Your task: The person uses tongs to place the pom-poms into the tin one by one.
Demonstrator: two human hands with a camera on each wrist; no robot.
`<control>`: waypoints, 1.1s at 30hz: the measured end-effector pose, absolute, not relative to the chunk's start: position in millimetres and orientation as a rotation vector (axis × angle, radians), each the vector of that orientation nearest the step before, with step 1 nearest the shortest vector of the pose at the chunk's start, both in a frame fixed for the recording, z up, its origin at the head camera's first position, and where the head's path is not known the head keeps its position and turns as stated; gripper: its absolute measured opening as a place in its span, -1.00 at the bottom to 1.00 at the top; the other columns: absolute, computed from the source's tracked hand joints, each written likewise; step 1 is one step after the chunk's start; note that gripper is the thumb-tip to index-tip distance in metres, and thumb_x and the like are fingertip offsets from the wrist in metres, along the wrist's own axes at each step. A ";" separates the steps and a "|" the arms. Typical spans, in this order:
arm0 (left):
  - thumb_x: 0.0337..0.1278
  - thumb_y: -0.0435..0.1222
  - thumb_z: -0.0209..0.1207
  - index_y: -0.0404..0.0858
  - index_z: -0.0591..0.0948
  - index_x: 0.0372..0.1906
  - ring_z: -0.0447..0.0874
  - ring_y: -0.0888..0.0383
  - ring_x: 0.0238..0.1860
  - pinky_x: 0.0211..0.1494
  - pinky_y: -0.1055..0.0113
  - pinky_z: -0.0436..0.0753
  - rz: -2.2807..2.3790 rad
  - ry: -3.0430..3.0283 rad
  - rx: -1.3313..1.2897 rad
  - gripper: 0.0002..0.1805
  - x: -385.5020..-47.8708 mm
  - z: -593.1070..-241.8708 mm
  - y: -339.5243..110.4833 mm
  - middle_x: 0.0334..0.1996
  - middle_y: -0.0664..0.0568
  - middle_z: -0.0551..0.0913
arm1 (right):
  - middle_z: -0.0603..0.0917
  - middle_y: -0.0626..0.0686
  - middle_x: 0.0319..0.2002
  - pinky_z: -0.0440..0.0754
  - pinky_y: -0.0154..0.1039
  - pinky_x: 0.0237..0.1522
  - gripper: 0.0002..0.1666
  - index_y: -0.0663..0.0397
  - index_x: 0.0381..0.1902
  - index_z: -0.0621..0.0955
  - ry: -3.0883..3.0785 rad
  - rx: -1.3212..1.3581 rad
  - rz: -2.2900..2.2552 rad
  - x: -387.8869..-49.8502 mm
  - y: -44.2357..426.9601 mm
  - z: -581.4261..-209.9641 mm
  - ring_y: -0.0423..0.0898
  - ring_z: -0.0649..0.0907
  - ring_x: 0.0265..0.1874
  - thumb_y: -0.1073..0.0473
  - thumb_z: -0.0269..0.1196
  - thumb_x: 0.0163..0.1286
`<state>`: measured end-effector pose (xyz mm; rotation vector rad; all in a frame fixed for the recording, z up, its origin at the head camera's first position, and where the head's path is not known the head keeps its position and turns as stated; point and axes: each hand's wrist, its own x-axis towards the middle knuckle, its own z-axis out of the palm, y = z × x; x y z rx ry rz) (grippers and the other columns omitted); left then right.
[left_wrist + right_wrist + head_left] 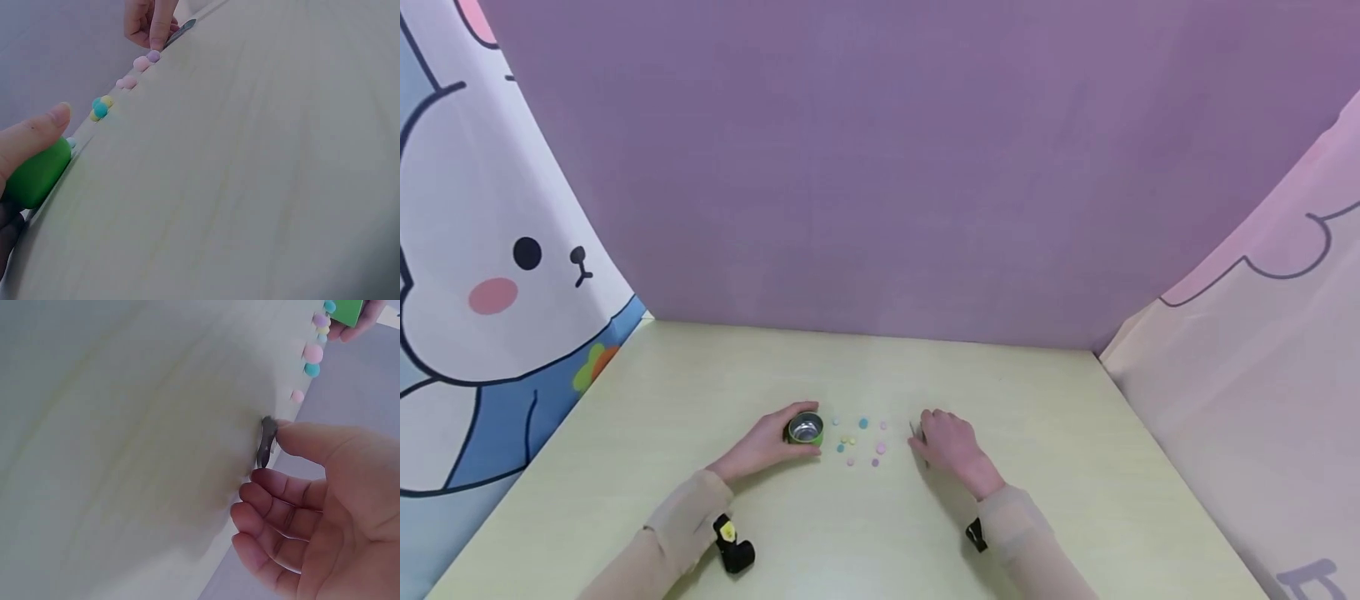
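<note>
The left hand (767, 442) holds a green cup (41, 174), its thumb on the near side and fingers on the far side, just left of a loose scatter of small pastel balls (881, 448). The cup stands upright on the pale table (850, 525), its bare metal inside showing. To the right of the balls, the right hand (952, 446) pinches a slim metal tool (267, 442), perhaps tweezers, between thumb and index finger; the other fingers are curled loosely below. The tool is at table level, running roughly near to far; whether it is fully off the surface I cannot tell.

The tool looks light and rigid, with a smooth, probably slippery finish, so a pinch across its flat middle should hold better than one at an end. If it is tweezers, its arms should be springy and want only gentle pressure.

The cup is likely light too, stiff at its metal lining; the green outside looks smooth, and a low grip around the wall, clear of the rim, should keep it from tipping. The balls seem nearly weightless and apt to roll; whether they are soft or hard is unclear, so a light touch at their widest part suits them.
</note>
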<state>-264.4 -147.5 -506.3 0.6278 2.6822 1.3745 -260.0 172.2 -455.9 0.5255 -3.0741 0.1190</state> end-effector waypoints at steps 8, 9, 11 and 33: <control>-0.03 0.00 0.45 -0.19 0.36 0.42 0.45 -0.17 0.36 0.44 -0.13 0.43 1.371 2.668 0.638 -0.10 -262.5 -505.3 -148.3 0.37 -0.16 0.47 | 0.55 0.03 -0.51 0.63 -0.28 -0.52 -0.71 0.16 -0.43 0.52 -3.026 0.551 0.167 -260.5 169.6 -456.9 -0.14 0.51 -0.56 0.08 0.30 0.36; -0.03 0.00 0.45 -0.19 0.37 0.42 0.45 -0.17 0.36 0.44 -0.12 0.42 1.375 2.662 0.637 -0.11 -262.0 -504.7 -148.3 0.37 -0.16 0.47 | 0.54 0.03 -0.53 0.61 -0.29 -0.54 -0.72 0.16 -0.45 0.52 -3.026 0.546 0.179 -260.6 169.5 -456.8 -0.14 0.49 -0.57 0.11 0.29 0.36; -0.02 -0.01 0.45 -0.20 0.37 0.41 0.45 -0.17 0.36 0.44 -0.13 0.42 1.375 2.660 0.638 -0.12 -260.9 -503.5 -148.5 0.37 -0.17 0.47 | 0.53 0.03 -0.54 0.57 -0.31 -0.57 -0.74 0.15 -0.48 0.51 -3.026 0.541 0.197 -260.7 169.1 -456.4 -0.15 0.46 -0.58 0.15 0.27 0.36; -0.02 -0.01 0.45 -0.16 0.39 0.40 0.49 -0.15 0.33 0.42 -0.13 0.45 1.373 2.665 0.649 -0.14 -257.2 -505.3 -145.0 0.34 -0.15 0.50 | 0.58 -0.04 -0.59 0.34 -0.43 -0.58 -0.81 0.09 -0.64 0.57 -3.024 0.630 0.302 -264.3 174.7 -450.1 -0.24 0.36 -0.63 0.36 0.29 0.12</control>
